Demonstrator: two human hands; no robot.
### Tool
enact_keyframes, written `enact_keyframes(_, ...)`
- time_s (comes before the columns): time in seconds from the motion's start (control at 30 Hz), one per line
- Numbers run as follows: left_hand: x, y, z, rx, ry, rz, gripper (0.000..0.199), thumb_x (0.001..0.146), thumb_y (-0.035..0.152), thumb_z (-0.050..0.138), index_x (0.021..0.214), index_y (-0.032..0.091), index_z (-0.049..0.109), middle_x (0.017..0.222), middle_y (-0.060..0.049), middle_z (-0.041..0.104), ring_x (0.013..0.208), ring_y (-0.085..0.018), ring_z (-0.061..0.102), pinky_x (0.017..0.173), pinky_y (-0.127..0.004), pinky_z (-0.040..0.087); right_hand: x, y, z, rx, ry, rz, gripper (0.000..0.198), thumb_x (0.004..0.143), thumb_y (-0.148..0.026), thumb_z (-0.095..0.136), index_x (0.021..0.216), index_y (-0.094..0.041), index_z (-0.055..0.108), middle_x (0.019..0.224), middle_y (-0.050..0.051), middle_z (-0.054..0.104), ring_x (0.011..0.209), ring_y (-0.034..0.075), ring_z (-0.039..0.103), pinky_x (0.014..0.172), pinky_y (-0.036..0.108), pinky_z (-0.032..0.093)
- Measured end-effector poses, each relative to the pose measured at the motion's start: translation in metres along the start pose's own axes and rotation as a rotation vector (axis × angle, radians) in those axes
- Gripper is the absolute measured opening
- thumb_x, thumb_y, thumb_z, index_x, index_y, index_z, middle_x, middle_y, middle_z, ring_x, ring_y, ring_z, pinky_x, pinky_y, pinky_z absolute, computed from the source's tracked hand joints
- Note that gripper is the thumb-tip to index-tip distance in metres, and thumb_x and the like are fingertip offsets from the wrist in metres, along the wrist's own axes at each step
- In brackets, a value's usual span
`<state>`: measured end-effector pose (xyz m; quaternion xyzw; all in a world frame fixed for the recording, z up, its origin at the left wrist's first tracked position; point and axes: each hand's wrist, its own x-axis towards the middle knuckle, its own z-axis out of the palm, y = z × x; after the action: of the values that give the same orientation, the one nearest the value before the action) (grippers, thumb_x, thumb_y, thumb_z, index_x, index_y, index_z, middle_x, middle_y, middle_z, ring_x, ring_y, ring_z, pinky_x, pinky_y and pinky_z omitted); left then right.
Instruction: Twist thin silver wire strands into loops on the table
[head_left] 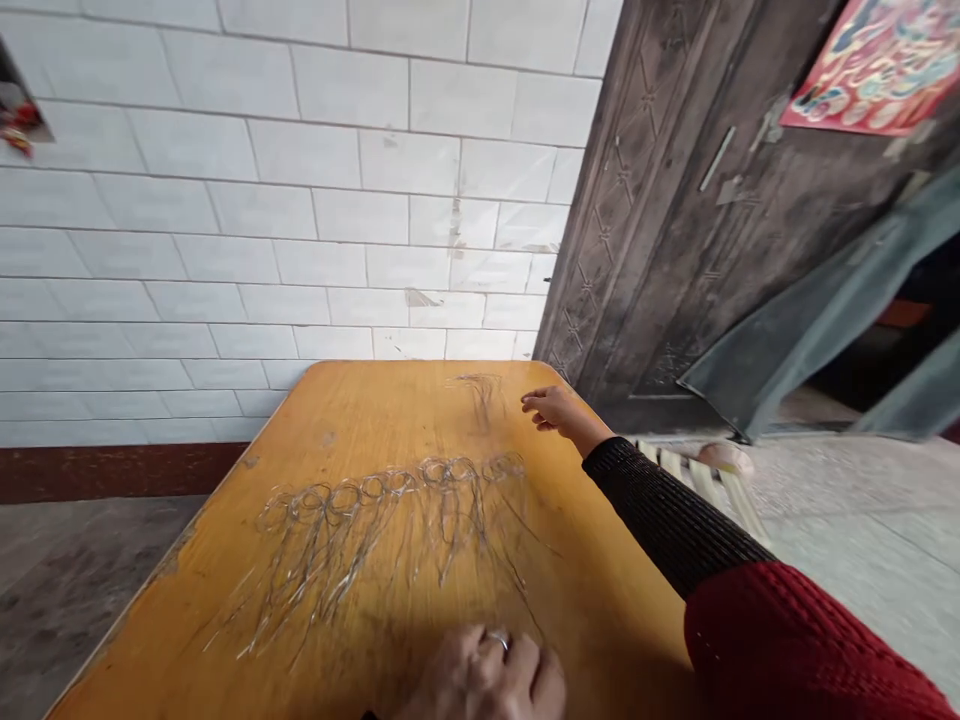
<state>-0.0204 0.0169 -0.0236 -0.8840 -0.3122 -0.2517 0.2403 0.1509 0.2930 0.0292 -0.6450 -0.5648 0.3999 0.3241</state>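
My right hand (553, 408) hovers over the far right of the wooden table, its fingers loosely bent and apart, with nothing visible in them. Just left of it lies a small bunch of thin wires (484, 395), somewhat blurred. A row of wire loops (345, 498) with long loose tails spreads across the middle of the table, the tails trailing toward me. My left hand (487, 680), wearing a ring, is at the near edge with its fingers curled under. Whatever those fingers hold, if anything, is hidden.
The yellow-brown wooden table (360, 420) meets a white tiled wall (337, 200). A dark carved wooden door (637, 200) with a red poster (877, 65) stands at the right. Beside the table is a slatted seat (739, 495); a greenish curtain (817, 310) hangs beyond.
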Motion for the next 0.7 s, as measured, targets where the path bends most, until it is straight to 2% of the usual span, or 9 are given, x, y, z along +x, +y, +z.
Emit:
enact_keyframes(0.07,0.002,-0.001,-0.005,-0.05,-0.108,-0.002,0.013,0.071,0.01,0.053,0.081,0.017,0.051,0.06,0.001,0.053,0.047,-0.015,0.05,0.042,-0.028,0.041,-0.025,0.012,-0.01,-0.047,-0.021,-0.038,0.017,0.08,-0.022,0.056,0.093,-0.012,0.06,0.087,0.007,0.064,0.055,0.007,0.056,0.05,0.019,0.045)
enact_keyframes(0.13,0.004,-0.001,-0.009,-0.089,-0.19,-0.011,0.017,0.07,0.005,0.051,0.081,0.018,0.048,0.064,0.001,0.054,0.049,-0.015,0.05,0.044,-0.028,0.041,-0.052,0.026,-0.017,-0.103,-0.048,-0.066,0.014,0.077,-0.02,0.056,0.089,-0.013,0.061,0.076,0.004,0.065,0.047,0.006,0.054,0.044,0.017,0.04)
enact_keyframes(0.3,0.004,0.0,-0.007,-0.125,-0.308,-0.036,0.025,0.071,-0.002,0.043,0.085,0.019,0.046,0.07,0.001,0.057,0.056,-0.018,0.054,0.048,-0.029,0.043,-0.108,0.056,-0.011,-0.298,-0.092,-0.14,0.013,0.075,-0.02,0.052,0.079,-0.014,0.064,0.048,-0.001,0.057,0.044,0.01,0.054,0.044,0.018,0.037)
enact_keyframes(0.37,0.003,-0.001,-0.004,-0.135,-0.336,-0.061,0.027,0.072,-0.001,0.042,0.088,0.02,0.046,0.072,0.001,0.057,0.058,-0.019,0.055,0.05,-0.03,0.043,-0.119,0.06,-0.003,-0.382,-0.058,-0.189,0.017,0.077,-0.025,0.051,0.077,-0.014,0.064,0.05,0.001,0.058,0.05,0.012,0.056,0.049,0.02,0.037)
enact_keyframes(0.53,0.001,-0.007,-0.002,-0.175,-0.383,-0.126,0.025,0.075,0.0,0.041,0.087,0.021,0.047,0.076,0.0,0.058,0.062,-0.018,0.055,0.053,-0.03,0.043,-0.124,0.061,0.018,-0.557,0.102,-0.29,0.012,0.072,-0.022,0.055,0.076,-0.015,0.064,0.084,0.01,0.065,0.082,0.02,0.058,0.062,0.024,0.036)
enact_keyframes(0.7,0.004,-0.01,-0.003,-0.19,-0.402,-0.134,0.021,0.077,0.002,0.042,0.086,0.02,0.049,0.075,0.0,0.059,0.061,-0.018,0.055,0.052,-0.03,0.041,-0.124,0.063,0.021,-0.626,0.15,-0.291,0.014,0.074,-0.017,0.049,0.074,-0.014,0.063,0.079,0.01,0.065,0.077,0.018,0.057,0.058,0.023,0.033)
